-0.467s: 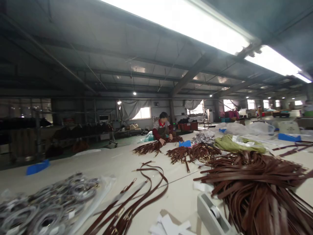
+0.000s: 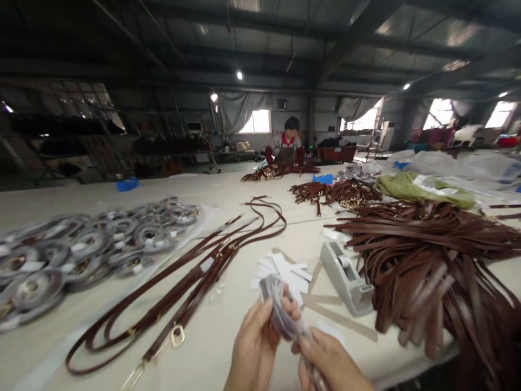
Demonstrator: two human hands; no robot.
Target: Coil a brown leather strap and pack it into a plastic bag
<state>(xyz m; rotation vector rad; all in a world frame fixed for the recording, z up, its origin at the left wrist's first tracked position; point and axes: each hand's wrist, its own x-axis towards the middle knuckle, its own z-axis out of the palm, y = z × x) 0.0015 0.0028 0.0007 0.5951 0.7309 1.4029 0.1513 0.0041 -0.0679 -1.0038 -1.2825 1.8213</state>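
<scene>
Low in the picture, my left hand [image 2: 254, 347] and my right hand [image 2: 325, 361] are both closed on a strap wrapped in clear plastic [image 2: 280, 312], held just above the table's near edge. Behind them lie white paper slips [image 2: 285, 269] and a grey tape dispenser [image 2: 345, 277]. Several loose brown straps with gold clasps [image 2: 191, 277] stretch across the table to the left of my hands. A big heap of brown straps [image 2: 431, 255] fills the right side.
Plastic-wrapped coiled straps [image 2: 81, 250] cover the table's left. Smaller strap bundles [image 2: 329, 193] and a green cloth [image 2: 419, 190] lie farther back. A person in a red-sleeved top [image 2: 287, 146] works at the far end of the long pale table [image 2: 228, 320].
The view has tilted down from the ceiling to the table. Both my hands have come into sight, holding the wrapped strap; before, neither was visible.
</scene>
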